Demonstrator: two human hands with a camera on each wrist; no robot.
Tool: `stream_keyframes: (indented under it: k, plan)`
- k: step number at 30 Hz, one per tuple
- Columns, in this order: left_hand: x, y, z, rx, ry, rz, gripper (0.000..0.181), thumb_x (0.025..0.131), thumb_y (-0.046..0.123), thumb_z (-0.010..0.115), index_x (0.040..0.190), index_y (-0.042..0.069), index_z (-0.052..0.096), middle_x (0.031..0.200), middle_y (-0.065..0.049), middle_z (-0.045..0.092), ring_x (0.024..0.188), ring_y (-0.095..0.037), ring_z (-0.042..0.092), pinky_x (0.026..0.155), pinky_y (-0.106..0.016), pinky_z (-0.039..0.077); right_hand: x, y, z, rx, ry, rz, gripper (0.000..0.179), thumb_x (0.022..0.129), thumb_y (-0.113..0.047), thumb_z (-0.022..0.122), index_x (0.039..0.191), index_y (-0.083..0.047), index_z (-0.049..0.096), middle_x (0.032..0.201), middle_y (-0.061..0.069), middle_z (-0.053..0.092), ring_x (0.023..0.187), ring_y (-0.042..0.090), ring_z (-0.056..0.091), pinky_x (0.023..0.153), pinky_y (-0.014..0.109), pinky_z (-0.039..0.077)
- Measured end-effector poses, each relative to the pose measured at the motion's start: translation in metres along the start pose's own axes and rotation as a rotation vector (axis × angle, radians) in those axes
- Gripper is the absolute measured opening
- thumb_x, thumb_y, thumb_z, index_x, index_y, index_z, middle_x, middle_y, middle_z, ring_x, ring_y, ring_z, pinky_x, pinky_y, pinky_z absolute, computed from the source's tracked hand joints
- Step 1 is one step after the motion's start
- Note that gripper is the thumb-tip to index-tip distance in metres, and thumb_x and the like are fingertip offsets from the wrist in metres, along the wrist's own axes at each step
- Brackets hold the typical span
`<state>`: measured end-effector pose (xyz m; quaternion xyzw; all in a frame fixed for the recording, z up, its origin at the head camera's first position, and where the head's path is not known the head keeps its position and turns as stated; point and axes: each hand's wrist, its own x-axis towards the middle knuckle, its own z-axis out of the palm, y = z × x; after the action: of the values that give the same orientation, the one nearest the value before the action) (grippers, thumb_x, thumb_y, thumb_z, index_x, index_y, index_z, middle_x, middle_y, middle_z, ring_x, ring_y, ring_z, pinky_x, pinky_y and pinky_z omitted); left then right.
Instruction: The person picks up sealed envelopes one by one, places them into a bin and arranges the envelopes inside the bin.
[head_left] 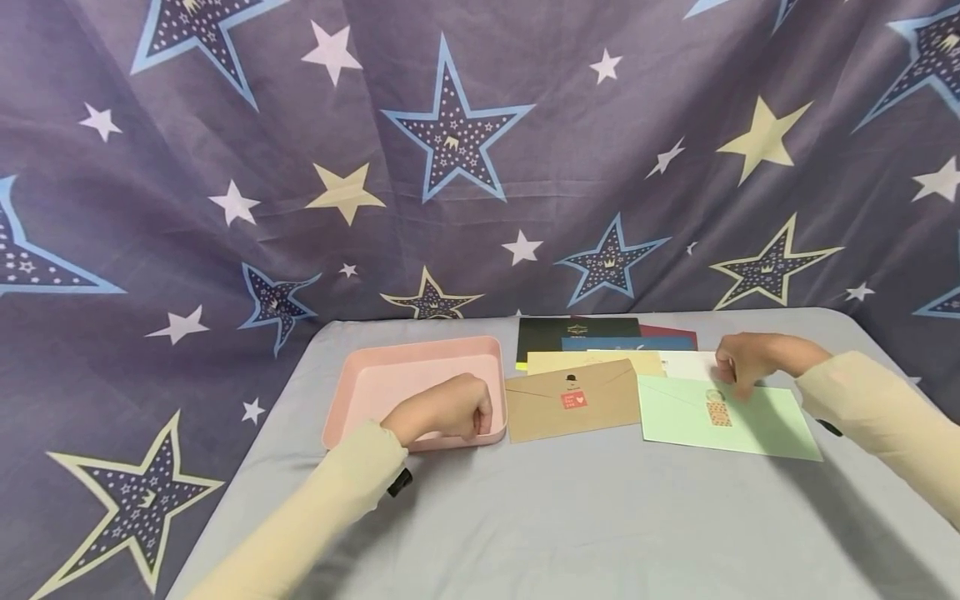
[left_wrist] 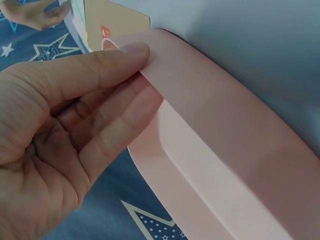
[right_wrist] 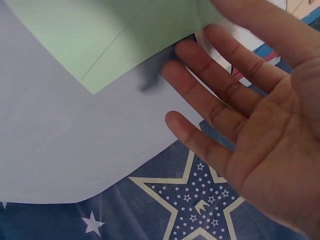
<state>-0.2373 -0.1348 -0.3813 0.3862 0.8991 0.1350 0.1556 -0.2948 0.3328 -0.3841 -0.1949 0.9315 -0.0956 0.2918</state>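
Note:
My left hand is at the near right corner of a shallow pink tray. In the left wrist view its thumb and fingers pinch the tray's rim. My right hand is at the upper edge of a light green envelope with a patterned sticker. The right wrist view shows its fingers fairly straight and spread, fingertips right at the envelope's edge; the thumb tip is out of frame. Between the hands lies a brown envelope with a red sticker.
Behind the brown and green envelopes lie pale yellow, white, blue, black and dark red ones, overlapping. All rest on a light grey table. A star-patterned curtain hangs behind it.

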Motion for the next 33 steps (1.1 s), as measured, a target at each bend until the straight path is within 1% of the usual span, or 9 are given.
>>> stream_keyframes:
  k: [4,11,15,20,22,25,27,29,33]
  plan:
    - [0.002,0.002,0.000,0.006,0.006,0.036,0.031,0.067,-0.019,0.057,0.066,0.006,0.076,0.060,0.005,0.065,0.062,-0.003,0.050,0.064,-0.016,0.050,-0.002,0.002,0.004,0.016,0.010,0.017,0.031,0.066,-0.004,0.083,0.082,-0.008,0.056,0.081,-0.002,0.052,0.075,0.015,0.047,0.064,0.027,0.042]
    - [0.004,0.002,0.000,0.015,0.018,0.083,0.032,0.066,-0.019,0.054,0.063,0.005,0.074,0.058,0.005,0.062,0.060,-0.002,0.046,0.062,-0.015,0.048,-0.002,0.006,0.010,-0.029,0.049,0.019,0.035,0.065,-0.009,0.085,0.082,-0.010,0.054,0.079,-0.002,0.050,0.073,0.015,0.045,0.063,0.027,0.038]
    - [0.004,0.003,-0.001,0.017,0.014,0.083,0.031,0.066,-0.020,0.055,0.063,0.005,0.074,0.057,0.006,0.059,0.060,-0.003,0.045,0.061,-0.015,0.046,-0.001,0.008,0.010,-0.003,0.044,0.021,0.037,0.065,-0.007,0.084,0.081,-0.010,0.051,0.076,-0.002,0.047,0.071,0.014,0.043,0.063,0.028,0.035]
    - [0.004,0.003,-0.002,-0.022,-0.013,0.010,0.029,0.067,-0.018,0.062,0.070,0.007,0.077,0.065,0.005,0.068,0.065,-0.003,0.053,0.066,-0.017,0.051,0.000,0.010,0.010,0.029,0.027,0.015,0.038,0.066,-0.005,0.084,0.080,-0.009,0.049,0.073,-0.003,0.044,0.069,0.014,0.040,0.063,0.028,0.033]
    - [0.004,0.001,-0.003,-0.053,-0.025,-0.018,0.023,0.071,-0.012,0.071,0.074,0.009,0.079,0.069,0.006,0.072,0.068,-0.002,0.056,0.069,-0.017,0.053,0.001,0.010,0.010,0.041,0.019,0.015,0.039,0.066,-0.005,0.085,0.079,-0.009,0.049,0.073,-0.003,0.044,0.070,0.014,0.040,0.064,0.028,0.033]
    - [0.003,-0.004,-0.006,-0.093,-0.010,-0.043,0.009,0.078,0.002,0.079,0.076,0.011,0.080,0.071,0.006,0.073,0.069,-0.001,0.058,0.070,-0.018,0.053,0.002,0.009,0.010,0.057,0.012,0.020,0.038,0.066,-0.004,0.085,0.079,-0.009,0.049,0.074,-0.002,0.045,0.071,0.014,0.041,0.064,0.028,0.034]
    - [0.002,-0.010,-0.011,-0.103,0.023,-0.063,0.004,0.083,0.011,0.080,0.078,0.010,0.080,0.073,0.004,0.074,0.069,-0.002,0.060,0.071,-0.020,0.055,0.003,0.008,0.011,0.065,0.010,0.022,0.038,0.066,-0.004,0.085,0.080,-0.008,0.050,0.075,-0.002,0.045,0.072,0.014,0.042,0.065,0.028,0.035]
    - [-0.001,-0.017,-0.019,-0.082,0.084,-0.110,0.007,0.086,0.013,0.077,0.081,0.009,0.080,0.076,0.001,0.075,0.072,-0.005,0.062,0.073,-0.023,0.056,0.003,0.008,0.011,0.067,0.012,0.022,0.039,0.066,-0.003,0.086,0.080,-0.008,0.050,0.076,-0.001,0.045,0.073,0.014,0.042,0.065,0.028,0.035]
    - [-0.014,-0.038,-0.039,-0.006,0.203,-0.305,0.014,0.086,0.016,0.074,0.094,0.006,0.080,0.092,-0.006,0.077,0.084,-0.018,0.070,0.082,-0.036,0.059,0.003,0.008,0.010,0.074,0.008,0.014,0.039,0.067,-0.002,0.084,0.079,-0.009,0.048,0.075,-0.001,0.043,0.072,0.014,0.041,0.064,0.027,0.034]
